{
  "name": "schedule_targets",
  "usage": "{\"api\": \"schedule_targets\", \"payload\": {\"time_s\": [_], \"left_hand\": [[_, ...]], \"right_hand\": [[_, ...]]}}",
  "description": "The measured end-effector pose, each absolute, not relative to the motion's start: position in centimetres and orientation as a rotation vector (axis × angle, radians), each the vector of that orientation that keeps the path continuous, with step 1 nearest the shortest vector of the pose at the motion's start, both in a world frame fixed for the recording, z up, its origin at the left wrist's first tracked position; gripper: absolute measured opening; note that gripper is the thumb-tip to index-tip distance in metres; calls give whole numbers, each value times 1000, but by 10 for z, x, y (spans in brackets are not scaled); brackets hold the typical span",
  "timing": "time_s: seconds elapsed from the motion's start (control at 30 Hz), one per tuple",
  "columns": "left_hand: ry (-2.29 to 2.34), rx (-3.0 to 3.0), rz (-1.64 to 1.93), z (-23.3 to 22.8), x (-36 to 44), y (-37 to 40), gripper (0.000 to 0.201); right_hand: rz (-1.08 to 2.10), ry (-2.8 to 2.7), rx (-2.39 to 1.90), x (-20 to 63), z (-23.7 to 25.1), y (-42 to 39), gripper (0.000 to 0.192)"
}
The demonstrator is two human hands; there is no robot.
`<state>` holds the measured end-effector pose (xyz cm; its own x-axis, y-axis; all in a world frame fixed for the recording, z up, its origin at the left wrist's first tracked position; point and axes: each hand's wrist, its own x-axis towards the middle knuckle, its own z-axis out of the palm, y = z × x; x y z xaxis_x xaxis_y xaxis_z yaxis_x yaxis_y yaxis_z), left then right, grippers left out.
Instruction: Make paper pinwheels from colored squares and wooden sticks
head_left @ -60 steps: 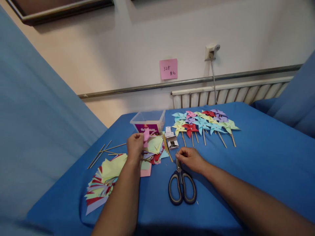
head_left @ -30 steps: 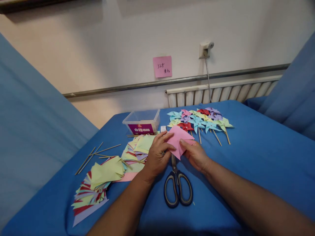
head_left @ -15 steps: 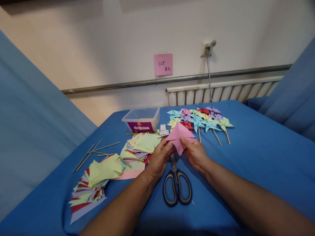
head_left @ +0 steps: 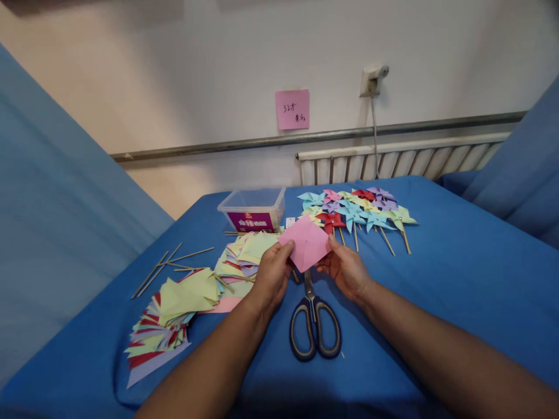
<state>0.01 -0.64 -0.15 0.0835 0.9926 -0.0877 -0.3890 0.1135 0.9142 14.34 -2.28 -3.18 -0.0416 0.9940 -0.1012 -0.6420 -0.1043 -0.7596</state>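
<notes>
- The left hand [head_left: 271, 273] and right hand [head_left: 345, 269] pinch a pink paper square [head_left: 305, 242] between them, each clamped on one side corner
- The square is held above the blue table [head_left: 458, 273] like a diamond: one corner points away toward the wall, the opposite one down at the scissors [head_left: 314, 326]
- A crease runs along that far-to-near diagonal
- The scissors lie closed, tips pointing away under the paper
- Stacks of coloured paper [head_left: 244, 256] lie left; finished pinwheels [head_left: 358, 212] lie beyond
</notes>
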Motion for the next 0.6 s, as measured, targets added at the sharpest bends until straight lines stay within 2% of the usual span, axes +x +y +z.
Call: {"api": "schedule_targets", "payload": {"time_s": [0.17,0.4,0.6], "left_hand": [[991,960,1177,5,-9,-2,34],[1086,1131,1079,6,-15,-2,28],[1072,1068,1118,2,-16,-1,29]], "right_hand": [[1481,-637,-777,150,-30,-19,47],[1405,-758,-818,152,-37,-17,32],[1350,-826,-909,152,-37,-16,36]]}}
